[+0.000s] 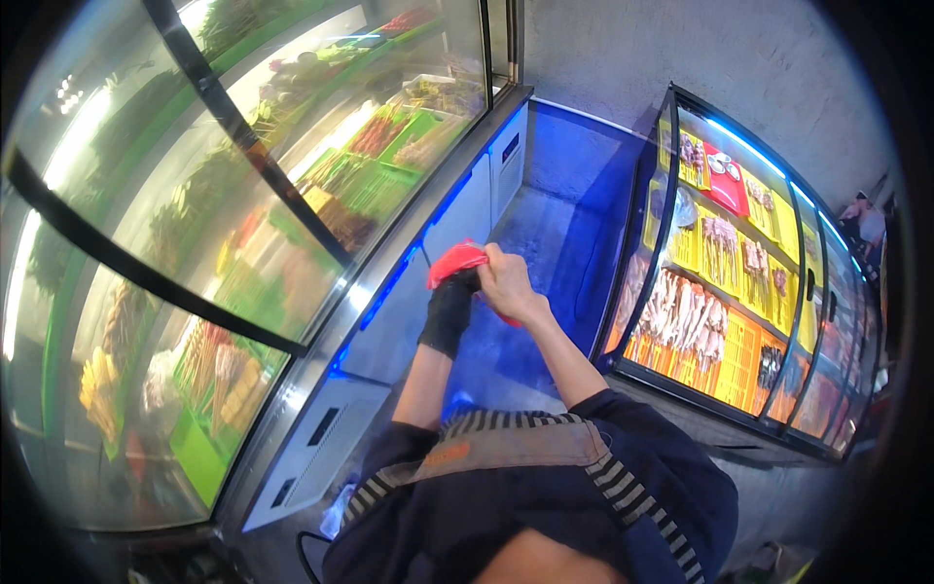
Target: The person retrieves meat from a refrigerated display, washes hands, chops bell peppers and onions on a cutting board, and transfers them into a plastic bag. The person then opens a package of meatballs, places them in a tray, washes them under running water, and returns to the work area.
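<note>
My left hand wears a black glove that reaches the wrist. Crumpled red material, thin plastic or cloth, covers the far end of that hand and hides its fingers. My bare right hand is pressed against the left, its fingers curled at the edge of the red material. A small red bit also shows under the right wrist. Both hands are raised together in front of my chest, above the blue-lit floor. What lies between the palms is hidden.
A tall glass display fridge runs along the left, with green baskets of skewered food. At right stands a lower glass case with yellow and orange baskets of meat skewers. A grey wall closes the far end.
</note>
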